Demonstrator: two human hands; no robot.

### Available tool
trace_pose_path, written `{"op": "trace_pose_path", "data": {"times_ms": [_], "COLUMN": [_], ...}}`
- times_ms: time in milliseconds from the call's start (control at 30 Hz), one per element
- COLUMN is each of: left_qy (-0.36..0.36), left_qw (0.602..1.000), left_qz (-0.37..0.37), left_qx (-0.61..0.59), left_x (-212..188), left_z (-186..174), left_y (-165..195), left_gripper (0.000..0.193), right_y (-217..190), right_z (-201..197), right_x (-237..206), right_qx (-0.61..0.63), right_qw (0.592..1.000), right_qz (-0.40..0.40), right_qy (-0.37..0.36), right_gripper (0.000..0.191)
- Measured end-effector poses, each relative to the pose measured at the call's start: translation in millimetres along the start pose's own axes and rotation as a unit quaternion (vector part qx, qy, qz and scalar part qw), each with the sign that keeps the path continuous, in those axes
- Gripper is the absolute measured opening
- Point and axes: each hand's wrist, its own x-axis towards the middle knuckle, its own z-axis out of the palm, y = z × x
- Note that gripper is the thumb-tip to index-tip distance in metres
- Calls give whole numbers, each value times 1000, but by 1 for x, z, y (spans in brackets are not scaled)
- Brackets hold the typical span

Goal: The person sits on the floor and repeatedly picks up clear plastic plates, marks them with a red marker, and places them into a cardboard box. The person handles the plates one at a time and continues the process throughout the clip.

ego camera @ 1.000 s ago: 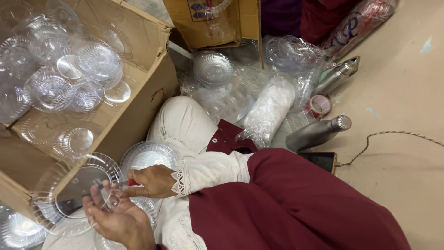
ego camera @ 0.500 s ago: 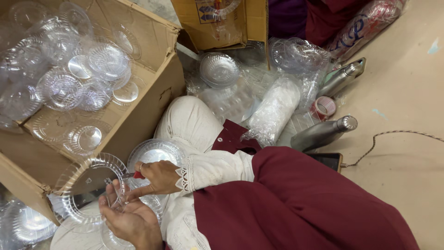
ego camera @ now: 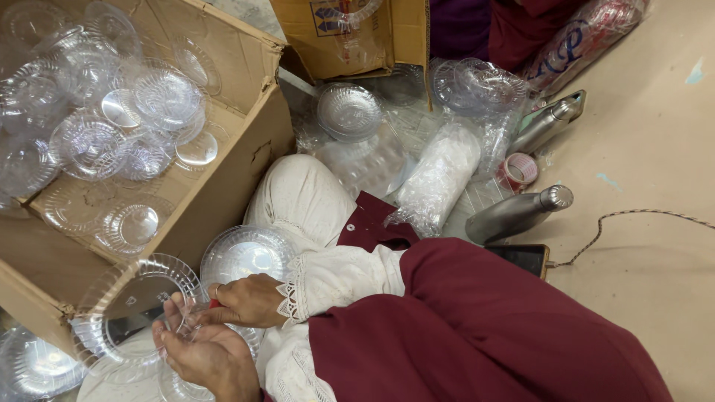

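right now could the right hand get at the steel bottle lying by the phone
Probably not without first letting go. The right hand is at the clear plate that the left hand also holds, and the bottle lies on the floor across the maroon lap. Nothing covers the bottle itself.

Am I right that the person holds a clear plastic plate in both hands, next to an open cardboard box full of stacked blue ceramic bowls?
Not quite. The head view shows the open cardboard box holding clear plastic dishes, not blue ceramic bowls. The rest stands: the left hand and right hand hold a clear plastic plate beside that box.
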Motion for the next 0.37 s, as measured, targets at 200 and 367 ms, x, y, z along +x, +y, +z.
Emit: {"op": "trace_pose_path", "data": {"times_ms": [200,367], "left_qy": [-9,4], "left_qw": [999,999], "left_qz": [-32,-34], "left_qx": [-17,-15], "left_x": [-2,-4], "left_z": [-1,1], "left_y": [3,2], "left_gripper": [41,44], "right_y": [6,1], "right_z": [-10,-9], "right_x": [6,5], "right_qx": [27,33], "right_qw": [998,999], "right_qz": [-29,38], "right_qy": [58,-10], "right_gripper": [81,79]}}
